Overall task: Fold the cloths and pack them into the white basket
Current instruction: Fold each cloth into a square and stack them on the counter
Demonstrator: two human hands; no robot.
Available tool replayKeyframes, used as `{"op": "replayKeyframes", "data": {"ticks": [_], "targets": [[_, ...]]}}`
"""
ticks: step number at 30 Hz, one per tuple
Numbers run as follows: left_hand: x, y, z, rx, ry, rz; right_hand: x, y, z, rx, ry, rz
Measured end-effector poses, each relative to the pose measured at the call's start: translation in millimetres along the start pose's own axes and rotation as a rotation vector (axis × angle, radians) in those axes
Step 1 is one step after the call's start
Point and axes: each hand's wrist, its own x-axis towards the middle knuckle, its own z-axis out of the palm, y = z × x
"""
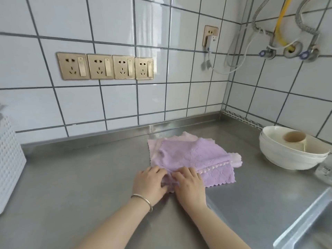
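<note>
The left hand [150, 180] lies palm down on the near left corner of the purple cloth [190, 157], its fingers bent over a bunched bit of the fabric, with the thumb tucked in under the edge so that it grips the cloth. A thin silver bangle [142, 201] sits on that wrist. The right hand [189, 182] is just beside it, touching it at the fingertips, and its curled fingers pinch the same gathered corner from the other side.

The purple cloth is spread on the steel counter [80, 177] with its far part doubled over, and a pale pink strip runs along the fold on the right. Under it lies a pink cloth [235, 159] (only its edges show, at the left, the back and the right).

The white basket [9, 159] stands well apart at the left edge of the view, on the same counter; what it holds cannot be seen. To the right, near the wall, are stacked white bowls [291, 157] with a small cup [294, 137] in the top one. Four gold sockets [106, 66] sit in a row on the tiled wall behind.
</note>
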Motion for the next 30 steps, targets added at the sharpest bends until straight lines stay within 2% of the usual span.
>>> {"op": "replayKeyframes", "data": {"ticks": [4,6,9,12,15,17,21,23,24,26,27,30], "targets": [[12.6,-2.4,1.3,0.002,0.053,-0.026,14.0,6.2,5.2,0.045,0.17,0.005],[16.7,-3.6,-2.1,-0.079,0.089,-0.033,19.6,7.9,3.1,0.057,0.248,-0.025],[23.3,1.8,-15.7,-0.218,0.182,-0.037,30.7,11.5,-4.6,0.043,0.32,-0.077],[28.8,5.5,-39.0,-0.231,0.286,-0.017,43.4,11.5,-18.2,-0.045,0.335,-0.119],[32.2,4.4,-63.6,-0.192,0.353,0.047,52.1,15.9,-29.4,-0.153,0.221,-0.038],[32.4,2.0,-79.0,-0.249,0.374,0.039,51.8,20.7,-38.3,-0.191,0.156,0.022],[23.2,-6.8,-114.9,-0.351,0.509,0.035,58.2,20.7,-66.6,-0.169,0.15,0.112],[12.4,-12.5,-136.1,-0.393,0.566,0.024,65.5,4.8,-87.7,-0.022,0.181,0.155],[4.4,-18.5,-148.1,-0.411,0.594,0.008,67.4,-8.8,-100.8,0.132,0.167,0.189],[-16.1,-36.2,-174.0,-0.417,0.619,-0.053,67.8,-31.3,-121.5,0.466,0.078,0.174],[-25.4,-48.7,-186.7,-0.416,0.611,-0.083,68.4,-39.1,-130.7,0.547,0.015,0.116],[-51.2,-89.1,-223.6,-0.381,0.549,-0.216,78.5,-68.3,-154.3,0.495,-0.301,-0.02]]}}
